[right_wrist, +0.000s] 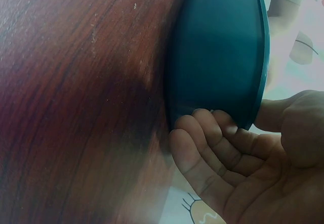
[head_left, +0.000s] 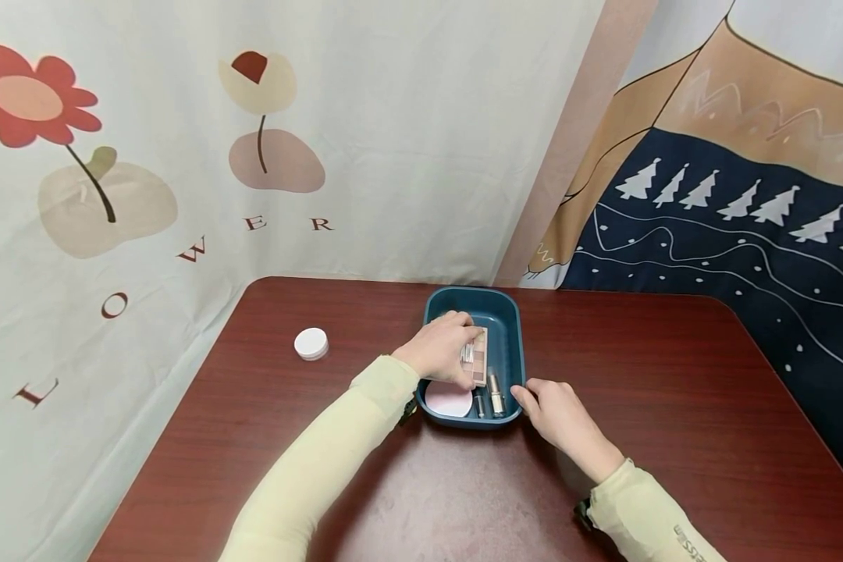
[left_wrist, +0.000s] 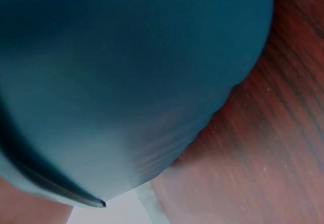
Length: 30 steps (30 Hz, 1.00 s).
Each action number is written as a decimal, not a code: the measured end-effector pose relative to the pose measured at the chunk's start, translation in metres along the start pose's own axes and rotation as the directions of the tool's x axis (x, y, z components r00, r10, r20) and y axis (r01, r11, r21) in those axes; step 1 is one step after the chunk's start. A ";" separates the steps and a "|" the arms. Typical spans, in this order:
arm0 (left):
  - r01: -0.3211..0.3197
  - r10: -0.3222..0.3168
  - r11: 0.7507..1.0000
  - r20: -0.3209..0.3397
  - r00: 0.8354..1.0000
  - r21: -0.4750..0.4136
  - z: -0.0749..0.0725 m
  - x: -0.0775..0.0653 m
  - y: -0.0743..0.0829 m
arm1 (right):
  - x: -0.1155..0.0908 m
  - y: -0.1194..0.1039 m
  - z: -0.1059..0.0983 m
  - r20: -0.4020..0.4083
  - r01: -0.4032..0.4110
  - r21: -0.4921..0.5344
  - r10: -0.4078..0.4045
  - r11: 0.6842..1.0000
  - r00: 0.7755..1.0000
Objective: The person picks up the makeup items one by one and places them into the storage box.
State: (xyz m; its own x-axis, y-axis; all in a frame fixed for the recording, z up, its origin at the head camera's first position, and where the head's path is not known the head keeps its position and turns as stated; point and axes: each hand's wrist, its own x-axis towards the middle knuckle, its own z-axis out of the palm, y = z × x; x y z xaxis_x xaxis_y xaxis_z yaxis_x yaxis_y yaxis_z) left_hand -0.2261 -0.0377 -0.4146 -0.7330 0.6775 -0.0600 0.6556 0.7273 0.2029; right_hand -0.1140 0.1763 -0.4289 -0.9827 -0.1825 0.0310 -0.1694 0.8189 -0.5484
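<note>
A dark blue rectangular tray (head_left: 511, 328) with raised walls stands on the table. Over its inside, my left hand (head_left: 439, 348) grips an eyeshadow palette (head_left: 481, 356) between thumb and fingers. My right hand (head_left: 558, 414) holds the tray's near right corner, thumb over the rim and fingers against the outer wall; the right wrist view shows this hand (right_wrist: 243, 158) at the tray wall (right_wrist: 217, 52). In the tray's near end lie a pale pink rounded item (head_left: 449, 399), a lipstick (head_left: 495, 393) and a small dark tube (head_left: 480, 404). The left wrist view shows only the tray's outer wall (left_wrist: 131, 72) close up.
A small white round jar (head_left: 311, 343) stands on the reddish-brown table (head_left: 639, 351), left of the tray. Behind the table hang a white curtain (head_left: 407, 140) with printed flowers and a dark blue one (head_left: 730, 234) with trees.
</note>
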 end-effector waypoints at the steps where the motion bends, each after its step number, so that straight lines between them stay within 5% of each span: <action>1: 0.005 -0.005 1.000 0.007 1.000 -0.002 0.000 0.000 0.000 | 0.000 0.000 0.000 0.000 0.001 -0.001 -0.001 1.000 1.000; 19: 0.008 -0.005 0.999 0.090 0.996 -0.038 0.002 -0.001 0.000 | 0.000 -0.002 0.000 -0.011 0.015 -0.023 -0.016 1.000 1.000; 30: 0.018 -0.014 0.994 0.031 0.999 -0.104 -0.003 -0.008 -0.004 | -0.001 -0.002 -0.001 -0.012 0.016 -0.015 -0.016 1.000 1.000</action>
State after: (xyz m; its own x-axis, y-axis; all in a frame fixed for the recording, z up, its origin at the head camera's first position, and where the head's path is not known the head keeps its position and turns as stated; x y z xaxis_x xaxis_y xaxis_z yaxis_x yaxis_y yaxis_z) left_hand -0.2230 -0.0463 -0.4116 -0.7364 0.6700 -0.0933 0.6203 0.7238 0.3021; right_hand -0.1125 0.1754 -0.4266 -0.9808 -0.1888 0.0498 -0.1858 0.8240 -0.5353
